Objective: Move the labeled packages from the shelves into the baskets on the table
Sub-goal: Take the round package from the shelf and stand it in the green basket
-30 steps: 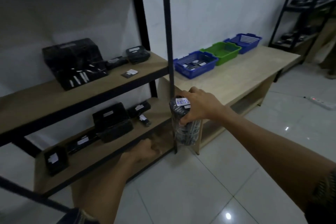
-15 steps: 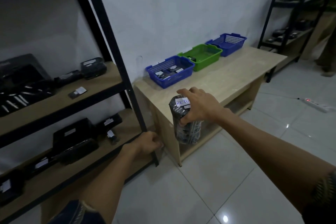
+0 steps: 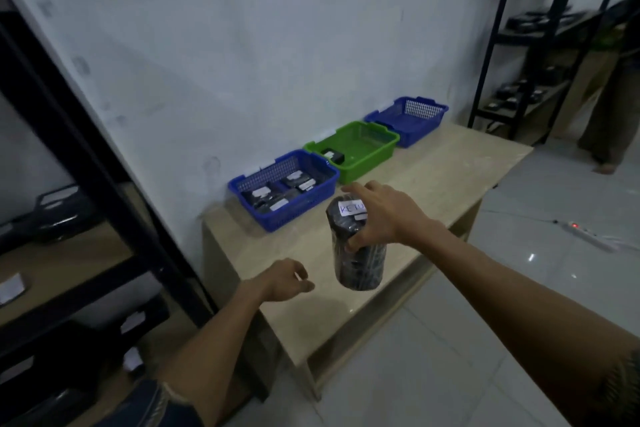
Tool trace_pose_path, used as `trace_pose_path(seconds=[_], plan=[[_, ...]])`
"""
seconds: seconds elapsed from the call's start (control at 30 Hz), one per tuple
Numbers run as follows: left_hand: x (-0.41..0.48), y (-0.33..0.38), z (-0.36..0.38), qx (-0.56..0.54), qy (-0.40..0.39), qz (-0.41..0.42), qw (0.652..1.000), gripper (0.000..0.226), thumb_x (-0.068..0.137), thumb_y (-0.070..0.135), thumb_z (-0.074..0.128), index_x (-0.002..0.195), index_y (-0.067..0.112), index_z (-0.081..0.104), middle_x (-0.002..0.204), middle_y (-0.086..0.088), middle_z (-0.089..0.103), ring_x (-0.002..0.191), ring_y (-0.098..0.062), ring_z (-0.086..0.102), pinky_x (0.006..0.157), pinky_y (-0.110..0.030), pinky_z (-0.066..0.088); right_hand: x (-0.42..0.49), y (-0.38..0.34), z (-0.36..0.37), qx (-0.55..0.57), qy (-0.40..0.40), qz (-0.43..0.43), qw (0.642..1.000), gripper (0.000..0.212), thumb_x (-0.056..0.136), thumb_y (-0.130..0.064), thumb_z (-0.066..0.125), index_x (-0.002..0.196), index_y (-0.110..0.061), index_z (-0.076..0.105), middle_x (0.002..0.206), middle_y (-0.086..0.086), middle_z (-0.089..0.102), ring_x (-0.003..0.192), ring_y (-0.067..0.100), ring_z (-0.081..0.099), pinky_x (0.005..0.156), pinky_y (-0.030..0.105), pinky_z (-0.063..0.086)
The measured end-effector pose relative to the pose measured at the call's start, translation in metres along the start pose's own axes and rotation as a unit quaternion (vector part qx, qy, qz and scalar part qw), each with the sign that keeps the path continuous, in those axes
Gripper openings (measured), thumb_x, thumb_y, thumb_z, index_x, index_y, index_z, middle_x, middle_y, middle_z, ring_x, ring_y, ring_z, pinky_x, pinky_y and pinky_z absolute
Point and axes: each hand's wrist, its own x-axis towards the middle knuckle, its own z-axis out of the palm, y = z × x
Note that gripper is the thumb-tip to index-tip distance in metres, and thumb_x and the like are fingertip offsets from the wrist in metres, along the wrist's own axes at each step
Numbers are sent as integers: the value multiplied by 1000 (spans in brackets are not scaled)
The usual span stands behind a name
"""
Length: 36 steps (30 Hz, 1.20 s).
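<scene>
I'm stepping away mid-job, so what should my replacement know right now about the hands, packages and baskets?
Right hand: grip closed on the cylindrical package, carried over the table; label only partly readable.
Left hand: empty, loosely curled.
Done: near blue basket holds several packages; green basket holds one.
Far blue basket: looks empty.
Left: drop the carried package in a basket, then fetch the packages remaining on the left shelves.

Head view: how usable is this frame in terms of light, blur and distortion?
Head view: dim, bluish light; the black shelf at left is smeared by motion blur; wide-angle bending tilts the far rack; glare spots on the floor tiles; the label on the package in the right hand is only partly readable.
</scene>
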Motion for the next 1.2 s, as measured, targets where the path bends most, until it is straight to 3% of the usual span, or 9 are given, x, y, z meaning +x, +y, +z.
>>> trace_pose_path(seconds=[0.27,0.53,0.7,0.87,0.97,1.07,1.2], plan=[[113,43,-33,33,-20,2,999,47,88,49,61,122,18,59,127,-5,57,101,-19,60,91,-34,49,97,89,-13,2,-7,11,1000,104,55,-57,80,143,-31,30,134,8,47,118,31,50,92,41,47],[224,97,-64,6,-19,-46,999,48,88,52,60,122,18,57,131,-5,54,104,-21,57,91,-34,46,201,186,-24,-19,-56,-35,998,103,56,-59,79,143,-31,31,136,6,48,118,29,52,90,40,47],[278,121,-76,-1,-2,-66,998,49,88,52,60,124,18,57,135,-6,52,117,-23,53,99,-38,45,267,237,-37,-36,-82,-67,994,104,55,-59,80,142,-31,31,137,6,48,119,29,51,89,40,48],[318,133,-91,-6,-46,-104,993,52,90,51,58,129,17,54,133,0,49,115,-22,55,100,-37,45,332,264,-33,-51,-111,-99,988,104,53,-58,80,142,-31,32,138,4,47,121,27,50,89,39,46],[353,128,-110,-19,-21,-107,994,34,90,46,60,102,14,64,107,-2,61,95,-20,59,84,-32,47,374,276,-32,-45,-105,-112,987,102,54,-57,80,141,-31,33,136,4,48,120,27,51,88,38,46],[384,127,-131,-49,14,-108,993,32,90,42,62,76,14,58,77,-2,56,75,-20,53,69,-30,40,417,284,-32,-34,-101,-128,986,98,54,-56,80,139,-32,36,135,3,48,119,26,51,86,38,46],[423,123,-155,-60,28,-105,992,33,87,43,64,89,10,68,94,-7,68,89,-23,62,82,-36,51,472,296,-32,-30,-95,-151,984,95,55,-54,81,137,-32,39,134,3,50,117,27,52,86,38,47]])
